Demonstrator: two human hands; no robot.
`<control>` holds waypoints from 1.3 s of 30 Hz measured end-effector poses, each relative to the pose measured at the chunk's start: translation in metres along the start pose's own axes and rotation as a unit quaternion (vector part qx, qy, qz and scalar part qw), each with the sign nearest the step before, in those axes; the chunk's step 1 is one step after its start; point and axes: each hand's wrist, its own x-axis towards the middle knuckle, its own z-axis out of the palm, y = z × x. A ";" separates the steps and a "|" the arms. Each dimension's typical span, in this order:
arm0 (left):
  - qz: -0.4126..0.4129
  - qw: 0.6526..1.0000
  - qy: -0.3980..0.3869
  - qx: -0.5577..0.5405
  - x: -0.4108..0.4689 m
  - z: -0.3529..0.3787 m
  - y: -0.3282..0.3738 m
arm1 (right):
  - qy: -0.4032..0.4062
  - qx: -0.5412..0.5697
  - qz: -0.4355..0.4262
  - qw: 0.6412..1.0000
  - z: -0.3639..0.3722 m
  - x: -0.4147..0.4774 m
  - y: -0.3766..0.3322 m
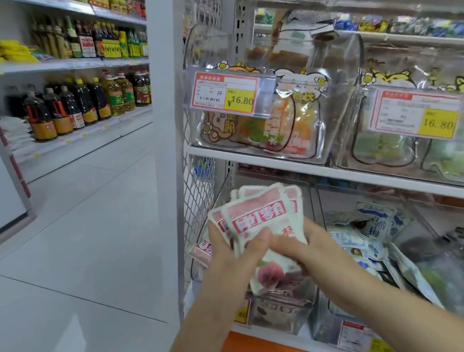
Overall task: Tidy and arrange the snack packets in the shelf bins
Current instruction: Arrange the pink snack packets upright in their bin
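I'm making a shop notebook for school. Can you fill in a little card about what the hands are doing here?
place: shop aisle
left hand: grips pink-and-white packets
right hand: grips the same stack
packets: fanned out, held upright
to the right: blue-and-white packets on the lower shelf
shelf above: clear bins, yellow price tags reading 16.80

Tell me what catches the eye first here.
A fanned stack of pink-and-white snack packets, gripped by the left hand and right hand at centre, before the lower shelf. Above, a yellow 16.80 price tag fronts a clear bin. Dark bottles line shelves far left.
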 end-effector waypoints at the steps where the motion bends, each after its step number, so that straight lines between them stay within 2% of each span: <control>1: -0.001 1.000 0.004 0.028 -0.001 -0.002 0.003 | -0.014 -0.058 -0.010 0.998 0.000 0.000 0.000; 4: -0.001 0.997 -0.009 0.071 -0.006 -0.006 0.009 | -0.039 -0.147 -0.011 0.988 0.001 0.006 -0.005; 7: 0.027 0.996 -0.023 0.079 -0.003 -0.008 0.012 | -0.032 -0.113 -0.006 0.993 -0.001 0.015 -0.002; 10: 0.045 0.997 0.037 0.046 0.006 -0.012 0.010 | -0.106 -0.083 -0.003 0.991 -0.005 0.043 0.012; 12: 0.056 0.994 0.090 0.032 0.013 -0.015 0.008 | -0.078 -0.114 0.008 0.990 -0.022 0.057 0.023; 13: 0.061 0.991 0.113 0.029 0.017 -0.018 0.007 | -0.058 -0.171 -0.010 0.983 -0.033 0.058 0.021; 15: 0.076 0.985 0.151 0.035 0.023 -0.021 0.008 | -0.021 -0.283 -0.050 0.958 -0.051 0.065 0.014; 18: 0.115 0.974 0.180 0.078 0.031 -0.017 0.009 | -0.010 -0.473 -0.068 0.879 -0.081 0.089 0.012; 24: 0.135 0.961 0.206 0.122 0.044 -0.009 0.003 | -0.181 -0.626 0.016 0.759 -0.083 0.157 0.031; 27: 0.145 0.958 0.213 0.126 0.051 -0.011 0.001 | -0.274 -0.595 0.099 0.749 -0.073 0.171 0.030; 32: 0.149 0.955 0.223 0.131 0.058 -0.019 -0.003 | -0.386 -0.570 0.092 0.719 -0.065 0.174 0.030; 37: 0.157 0.952 0.217 0.150 0.061 -0.016 -0.004 | -0.418 -0.596 0.102 0.678 -0.059 0.175 0.039; 39: 0.159 0.951 0.217 0.153 0.061 -0.016 -0.005 | -0.413 -0.588 0.103 0.687 -0.060 0.175 0.040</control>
